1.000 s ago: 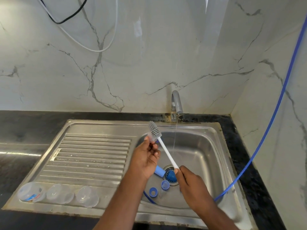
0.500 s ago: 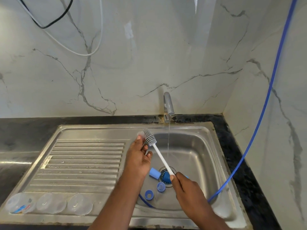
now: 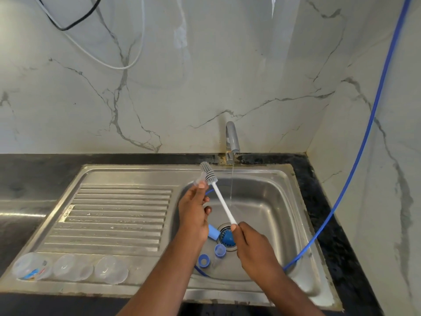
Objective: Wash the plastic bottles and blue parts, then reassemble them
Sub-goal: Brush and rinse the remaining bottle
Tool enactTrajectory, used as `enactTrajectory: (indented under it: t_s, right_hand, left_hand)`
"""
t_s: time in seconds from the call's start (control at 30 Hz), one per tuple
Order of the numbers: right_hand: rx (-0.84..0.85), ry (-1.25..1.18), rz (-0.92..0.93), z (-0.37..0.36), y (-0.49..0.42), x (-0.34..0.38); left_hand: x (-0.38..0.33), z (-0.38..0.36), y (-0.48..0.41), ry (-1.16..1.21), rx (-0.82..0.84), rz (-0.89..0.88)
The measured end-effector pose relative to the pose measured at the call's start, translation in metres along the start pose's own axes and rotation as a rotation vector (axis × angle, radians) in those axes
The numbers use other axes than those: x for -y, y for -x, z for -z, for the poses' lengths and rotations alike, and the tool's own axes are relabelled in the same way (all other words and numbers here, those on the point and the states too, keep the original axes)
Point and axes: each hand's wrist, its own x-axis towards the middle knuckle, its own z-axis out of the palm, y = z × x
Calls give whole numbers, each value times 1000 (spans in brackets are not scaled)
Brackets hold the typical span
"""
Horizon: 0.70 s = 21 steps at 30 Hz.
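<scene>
Head view: scrubbing step. My left hand [image 3: 193, 213] pinches a clear piece [image 3: 198, 180]; the brush [image 3: 222, 200] has its bristles just beside those fingertips [image 3: 201, 185], and my right hand [image 3: 252, 249] grips its handle. Next, probably rinsing.

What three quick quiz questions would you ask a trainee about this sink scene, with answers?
1. True or false: the left hand pinches a small clear part beside the head of the brush.
2. The right hand grips: A a sponge, B the brush handle, C a blue cap.
3. How many clear bottles lie on the drainboard?
Key: 1 true; 2 B; 3 three.
</scene>
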Motion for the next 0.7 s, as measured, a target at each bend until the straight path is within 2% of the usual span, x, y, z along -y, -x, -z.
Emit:
enactTrajectory:
  t_s: [0.17,0.27,0.37,0.43,0.57,0.7]
  right_hand:
    - [-10,92,2,2,13,-4]
    - [-45,158,-2,4,8,3]
    - [-88,193,-3,0,6,12]
    - [-79,186,-5,-7,14,16]
    - [-92,184,-47,-16,28,23]
    - [-111,229,-65,-19,33,30]
  left_hand:
    - [-14,10,-8,-64,-2,101]
    - [-12,11,-7,-145,80,153]
    - [-16,9,-8,-35,104,182]
    - [-21,8,-13,73,64,162]
    - [-23,15,-21,103,-50,77]
    - [-32,26,-33,-38,-139,-60]
